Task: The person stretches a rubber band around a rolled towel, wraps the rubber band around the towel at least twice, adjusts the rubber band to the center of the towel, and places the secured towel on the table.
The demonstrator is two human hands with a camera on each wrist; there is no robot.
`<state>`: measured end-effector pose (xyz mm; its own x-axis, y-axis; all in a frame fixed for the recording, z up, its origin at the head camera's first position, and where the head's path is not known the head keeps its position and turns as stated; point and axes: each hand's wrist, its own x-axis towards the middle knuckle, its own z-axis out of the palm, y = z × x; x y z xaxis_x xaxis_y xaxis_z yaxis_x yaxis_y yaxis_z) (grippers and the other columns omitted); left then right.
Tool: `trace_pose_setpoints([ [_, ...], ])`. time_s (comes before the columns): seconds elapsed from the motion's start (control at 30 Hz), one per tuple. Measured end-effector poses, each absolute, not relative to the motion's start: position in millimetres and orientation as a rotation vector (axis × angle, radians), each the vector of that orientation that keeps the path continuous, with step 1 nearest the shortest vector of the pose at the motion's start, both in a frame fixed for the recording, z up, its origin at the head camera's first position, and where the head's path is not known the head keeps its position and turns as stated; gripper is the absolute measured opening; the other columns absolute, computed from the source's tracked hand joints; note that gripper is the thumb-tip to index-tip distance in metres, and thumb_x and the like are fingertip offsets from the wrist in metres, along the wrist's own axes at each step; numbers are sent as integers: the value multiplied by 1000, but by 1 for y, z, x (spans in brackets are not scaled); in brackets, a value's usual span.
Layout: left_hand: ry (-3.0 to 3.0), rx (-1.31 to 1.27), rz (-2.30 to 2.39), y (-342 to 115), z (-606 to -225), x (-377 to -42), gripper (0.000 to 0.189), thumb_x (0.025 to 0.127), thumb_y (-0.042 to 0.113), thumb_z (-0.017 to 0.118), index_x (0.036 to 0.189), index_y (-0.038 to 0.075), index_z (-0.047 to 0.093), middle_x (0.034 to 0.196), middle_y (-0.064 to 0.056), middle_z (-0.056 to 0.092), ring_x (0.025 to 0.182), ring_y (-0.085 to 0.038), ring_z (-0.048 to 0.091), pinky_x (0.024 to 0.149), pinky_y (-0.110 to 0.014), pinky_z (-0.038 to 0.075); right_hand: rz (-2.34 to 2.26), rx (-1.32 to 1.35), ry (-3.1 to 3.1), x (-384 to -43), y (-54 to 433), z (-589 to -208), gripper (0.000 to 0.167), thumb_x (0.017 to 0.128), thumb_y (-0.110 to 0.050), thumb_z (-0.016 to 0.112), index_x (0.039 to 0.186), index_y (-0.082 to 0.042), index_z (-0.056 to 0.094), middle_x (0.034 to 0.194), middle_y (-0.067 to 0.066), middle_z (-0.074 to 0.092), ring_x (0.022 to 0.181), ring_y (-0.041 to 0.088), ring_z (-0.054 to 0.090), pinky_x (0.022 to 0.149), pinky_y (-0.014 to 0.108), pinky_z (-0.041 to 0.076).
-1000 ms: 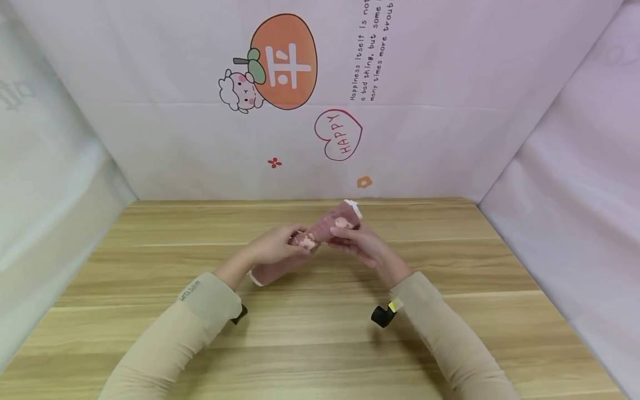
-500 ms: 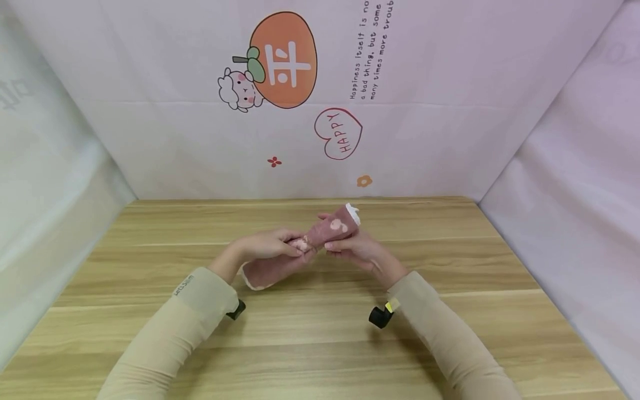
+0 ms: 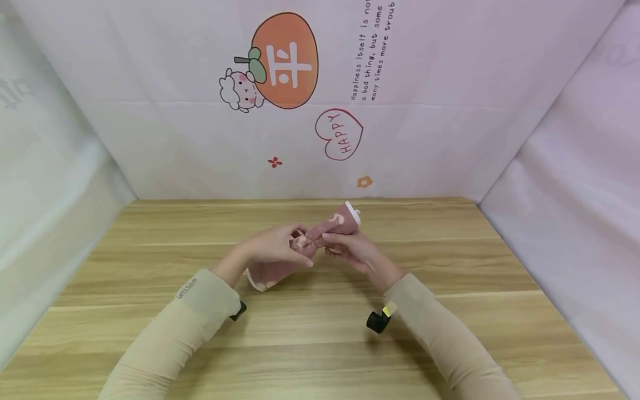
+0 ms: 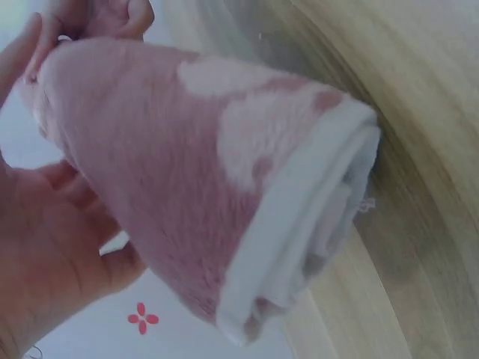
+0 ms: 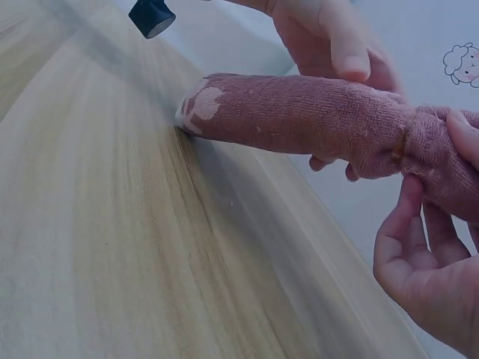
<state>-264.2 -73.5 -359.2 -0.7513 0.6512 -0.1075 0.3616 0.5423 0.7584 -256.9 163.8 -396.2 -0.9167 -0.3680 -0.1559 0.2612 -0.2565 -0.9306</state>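
Note:
A pink rolled towel (image 3: 272, 273) with pale patches and white edges is held above the table, slanting up to the right. A thin brownish band (image 5: 400, 146) cinches it near its middle. My left hand (image 3: 272, 247) grips the towel left of the band, thumb on the near side, fingers on the far side. My right hand (image 3: 361, 251) holds the towel just right of the band, its thumb on top. In the right wrist view, one fingertip (image 5: 411, 187) of this hand touches the towel right under the band. The left wrist view shows the layered white end (image 4: 299, 232).
The wooden table (image 3: 310, 350) spreads beneath both arms. White printed cloth (image 3: 425, 144) stands behind it and along the sides. Small black cameras hang under the wrists, the right one (image 3: 377, 322) just above the table.
The towel has turned a little, so the pale patch on its right end sits higher. My left thumb has shifted to the right along the towel. Right fingers have moved closer to the band.

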Motion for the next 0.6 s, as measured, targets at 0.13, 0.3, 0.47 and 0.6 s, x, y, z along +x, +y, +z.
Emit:
trace_pose_setpoints([
  [0.13,2545,822,1006,-69,-359,-262,50,82,28,85,121,6,62,107,-5,65,95,-19,61,87,-38,51,-2217,-68,1614,-257,163,-398,19,101,1,54,96,-14,64,86,-1,72,76,9,67,74,27,53],
  [0.3,2573,865,995,-67,-360,-261,33,85,20,79,111,3,69,90,-2,65,79,-16,58,74,-32,50,-2178,-108,1620,-256,166,-399,19,100,1,55,95,-14,65,89,-1,72,83,11,67,83,31,53],
  [0.47,2521,913,1036,-69,-360,-263,23,87,17,75,104,3,69,82,-1,60,71,-13,53,66,-28,46,-2110,-231,1661,-257,169,-398,20,96,3,59,99,-14,68,96,-1,71,89,13,66,85,33,53],
  [0.6,2485,924,1054,-70,-359,-264,15,89,16,73,96,4,66,77,0,55,68,-12,49,63,-27,43,-2132,-280,1653,-259,170,-398,18,95,2,62,98,-15,68,97,-1,70,89,13,62,83,32,51],
])
